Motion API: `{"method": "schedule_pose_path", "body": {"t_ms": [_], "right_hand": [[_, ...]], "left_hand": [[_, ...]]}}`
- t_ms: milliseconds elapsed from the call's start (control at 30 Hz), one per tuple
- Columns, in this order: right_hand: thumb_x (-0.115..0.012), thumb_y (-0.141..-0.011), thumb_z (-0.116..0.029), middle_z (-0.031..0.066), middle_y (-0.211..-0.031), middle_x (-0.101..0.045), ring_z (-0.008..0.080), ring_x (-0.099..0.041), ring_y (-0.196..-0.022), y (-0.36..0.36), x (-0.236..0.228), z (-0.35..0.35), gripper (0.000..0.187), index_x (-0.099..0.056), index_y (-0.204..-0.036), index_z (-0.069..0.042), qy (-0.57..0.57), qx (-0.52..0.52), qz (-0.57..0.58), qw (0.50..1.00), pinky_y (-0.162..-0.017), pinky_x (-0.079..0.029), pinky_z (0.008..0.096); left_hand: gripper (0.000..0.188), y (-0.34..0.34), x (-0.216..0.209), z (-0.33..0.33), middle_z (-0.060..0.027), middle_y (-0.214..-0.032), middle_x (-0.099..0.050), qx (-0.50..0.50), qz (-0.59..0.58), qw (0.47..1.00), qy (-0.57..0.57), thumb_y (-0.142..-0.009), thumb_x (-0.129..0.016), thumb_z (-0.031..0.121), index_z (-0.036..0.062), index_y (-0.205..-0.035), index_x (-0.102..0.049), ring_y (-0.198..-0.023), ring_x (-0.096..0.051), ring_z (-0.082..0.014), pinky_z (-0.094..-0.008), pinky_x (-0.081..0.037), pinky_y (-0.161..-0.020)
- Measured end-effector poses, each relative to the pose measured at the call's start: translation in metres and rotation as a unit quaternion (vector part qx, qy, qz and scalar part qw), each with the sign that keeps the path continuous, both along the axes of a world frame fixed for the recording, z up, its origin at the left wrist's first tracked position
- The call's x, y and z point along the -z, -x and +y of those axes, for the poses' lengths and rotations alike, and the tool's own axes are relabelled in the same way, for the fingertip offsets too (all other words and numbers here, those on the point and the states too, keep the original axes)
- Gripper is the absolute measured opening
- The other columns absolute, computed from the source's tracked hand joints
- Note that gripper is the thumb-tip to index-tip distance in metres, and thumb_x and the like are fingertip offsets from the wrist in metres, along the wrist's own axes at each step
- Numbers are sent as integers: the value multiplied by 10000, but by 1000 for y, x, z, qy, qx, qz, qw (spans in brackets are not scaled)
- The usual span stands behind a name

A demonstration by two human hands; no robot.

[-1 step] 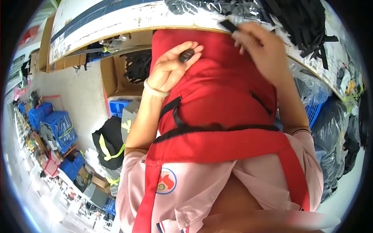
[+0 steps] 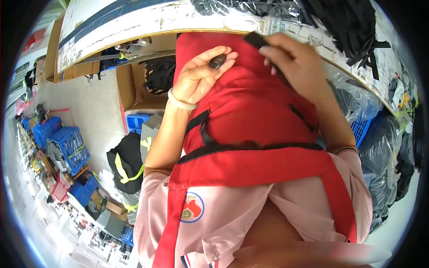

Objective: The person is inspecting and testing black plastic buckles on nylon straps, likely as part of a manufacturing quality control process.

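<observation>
My left hand [image 2: 196, 80], palm up over the red apron [image 2: 250, 102], grips a small black oval plastic piece, possibly a buckle [image 2: 217, 61], between its fingers. To its right, my right hand [image 2: 297, 67] pinches a flat black webbing strap [image 2: 254, 40]. The strap's end sticks out toward the upper left, near the plastic piece but apart from it. A further dark length shows below the fingers of that hand. More black straps [image 2: 346, 31] lie heaped on the table beyond my right hand.
The white table [image 2: 147, 20] crosses the top, with clear plastic bags [image 2: 250, 6] of black items on it. Under its left part stands a cardboard box [image 2: 129, 87] with black straps. A black bag [image 2: 125, 163] and blue crates [image 2: 69, 149] are at left; plastic-wrapped bundles [image 2: 380, 143] at right.
My right hand has come slightly down and left, carrying the strap's end closer to the plastic piece. The left hand has shifted only a little to the right.
</observation>
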State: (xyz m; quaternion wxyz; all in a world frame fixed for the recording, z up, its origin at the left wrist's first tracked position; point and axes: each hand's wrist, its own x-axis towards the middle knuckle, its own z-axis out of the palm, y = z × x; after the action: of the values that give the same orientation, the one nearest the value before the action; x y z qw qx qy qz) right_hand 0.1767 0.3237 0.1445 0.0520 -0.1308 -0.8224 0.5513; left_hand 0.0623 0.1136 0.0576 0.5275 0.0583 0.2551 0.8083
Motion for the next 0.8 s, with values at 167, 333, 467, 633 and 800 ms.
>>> {"method": "schedule_pose_path", "body": {"t_ms": [167, 333, 467, 633, 800], "right_hand": [[-573, -925, -160, 17, -688, -581, 68, -512, -565, -4, 38, -17, 174, -603, -1019, -16, 177, -16, -85, 980, -518, -420, 229], [-554, -948, -214, -16, -653, -552, 30, -485, -567, -3, 41, -12, 198, -616, -985, -29, 208, -15, -114, 971, -491, -389, 203], [-564, -941, -211, -17, -662, -561, 28, -482, -577, -4, 45, -15, 197, -616, -986, -26, 202, -26, -116, 972, -502, -379, 195], [-607, -900, -185, -2, -656, -574, 73, -490, -589, -1, 80, -27, 185, -616, -945, -6, 126, -2, 22, 992, -551, -388, 248], [-615, -883, -174, 41, -645, -576, 96, -506, -601, 5, 63, -4, 167, -605, -914, -9, 0, -115, -20, 993, -564, -395, 281]], "left_hand": [[253, -10, -12, 22, -202, -1044, -626, -3, 126, 983, 135, -967, -489, 95, -67, -1158, -525, -884, -668, -293, -357, -577, -768], [167, -18, -8, 20, -176, -824, -646, -19, 155, 971, 182, -954, -525, 108, -10, -1072, -510, -682, -667, -239, -307, -568, -582], [123, -19, 6, 17, -68, -715, -621, -50, 345, 906, 239, -944, -560, 127, 8, -963, -582, -528, -561, -123, -206, -459, -489], [99, -31, 8, 26, -2, -698, -586, -56, 173, 959, 218, -914, -611, 117, 19, -927, -618, -521, -489, -70, -186, -397, -485], [205, -25, 12, 17, 2, -729, -612, -73, 478, 834, 267, -890, -642, 145, -4, -1031, -649, -639, -545, -77, -222, -439, -548]]}}
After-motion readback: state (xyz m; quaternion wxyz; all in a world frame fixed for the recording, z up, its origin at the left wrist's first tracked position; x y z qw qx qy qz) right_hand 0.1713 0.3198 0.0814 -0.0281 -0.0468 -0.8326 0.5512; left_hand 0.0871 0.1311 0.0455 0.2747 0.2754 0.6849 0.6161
